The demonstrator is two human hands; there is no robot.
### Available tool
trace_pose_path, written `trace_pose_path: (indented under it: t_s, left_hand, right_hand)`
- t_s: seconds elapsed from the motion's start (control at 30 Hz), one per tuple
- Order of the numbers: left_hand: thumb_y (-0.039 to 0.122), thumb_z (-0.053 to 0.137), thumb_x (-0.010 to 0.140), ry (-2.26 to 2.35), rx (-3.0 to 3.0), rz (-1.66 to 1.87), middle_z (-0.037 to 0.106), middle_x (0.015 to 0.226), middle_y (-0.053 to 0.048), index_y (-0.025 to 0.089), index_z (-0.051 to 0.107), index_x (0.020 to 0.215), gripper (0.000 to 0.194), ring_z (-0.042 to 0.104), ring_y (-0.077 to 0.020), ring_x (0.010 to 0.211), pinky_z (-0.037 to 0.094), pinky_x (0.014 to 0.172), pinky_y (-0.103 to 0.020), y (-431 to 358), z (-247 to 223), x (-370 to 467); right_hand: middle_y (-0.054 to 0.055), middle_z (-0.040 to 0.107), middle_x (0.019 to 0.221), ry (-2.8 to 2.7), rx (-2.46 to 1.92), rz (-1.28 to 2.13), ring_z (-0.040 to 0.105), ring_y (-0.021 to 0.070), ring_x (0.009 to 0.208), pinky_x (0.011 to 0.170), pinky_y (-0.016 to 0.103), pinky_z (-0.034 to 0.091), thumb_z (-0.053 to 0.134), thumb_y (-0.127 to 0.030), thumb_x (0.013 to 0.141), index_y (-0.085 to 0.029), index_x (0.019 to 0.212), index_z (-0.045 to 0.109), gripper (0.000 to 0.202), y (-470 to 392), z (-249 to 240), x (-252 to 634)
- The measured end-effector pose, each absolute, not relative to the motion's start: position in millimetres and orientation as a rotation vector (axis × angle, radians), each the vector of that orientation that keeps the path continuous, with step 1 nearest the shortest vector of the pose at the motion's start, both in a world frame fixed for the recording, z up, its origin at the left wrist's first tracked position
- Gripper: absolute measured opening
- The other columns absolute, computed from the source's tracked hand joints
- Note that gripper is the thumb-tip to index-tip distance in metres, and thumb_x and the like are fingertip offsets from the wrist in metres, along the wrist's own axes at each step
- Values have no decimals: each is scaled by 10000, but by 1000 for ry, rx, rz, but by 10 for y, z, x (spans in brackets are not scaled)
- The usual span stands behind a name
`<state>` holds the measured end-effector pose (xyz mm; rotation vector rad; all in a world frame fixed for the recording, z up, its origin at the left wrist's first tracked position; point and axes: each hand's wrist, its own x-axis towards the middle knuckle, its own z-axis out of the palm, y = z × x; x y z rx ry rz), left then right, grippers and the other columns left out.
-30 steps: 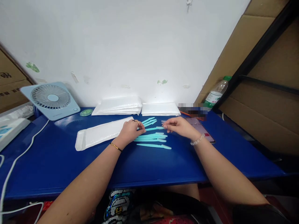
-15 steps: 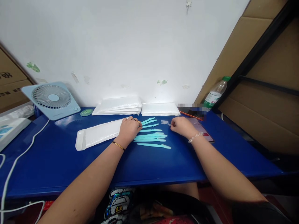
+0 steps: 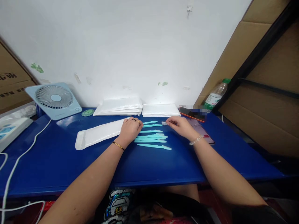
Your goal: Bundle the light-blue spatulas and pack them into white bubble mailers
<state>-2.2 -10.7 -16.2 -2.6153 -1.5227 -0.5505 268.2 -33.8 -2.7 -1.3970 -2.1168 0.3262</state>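
Slim turquoise plastic sticks (image 3: pixel 154 146) lie between front and rear edges of the blue tabletop (image 3: pixel 158 171): likely light, stiff, best pinched mid-length. The white padded envelope (image 3: pixel 98 136) conceals any contents. The left hand (image 3: pixel 131 128) has curled fingers, hold hidden; the right hand's (image 3: pixel 181 126) nearly meet at translucent plastic pieces (image 3: pixel 163 123), grip unclear.

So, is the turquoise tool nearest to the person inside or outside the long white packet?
Outside: the turquoise tool lies fully visible on the blue table, apart from the white packet.
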Motion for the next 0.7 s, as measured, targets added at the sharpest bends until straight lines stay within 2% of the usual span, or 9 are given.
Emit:
trace_pose_path:
  t_s: [0.43,0.7]
  left_hand:
    - [310,419,895,-1543,-2638,-603,668,888,-53,209,649,769,281,538,-224,887,357,781,-358,-101,-160,-29]
    - [301,422,900,-1523,-2677,-609,676,925,-54,207,661,815,271,542,-222,898,356,754,-348,-139,-111,8]
  right_hand:
    - [49,689,795,-2067,-1406,380,580,156,684,632,259,430,509,-312,850,-164,839,663,214,-375,2,2638]
    - [56,695,849,-2119,-1298,470,594,160,718,652,267,450,515,-314,849,-165,875,673,219,-400,-22,2514]
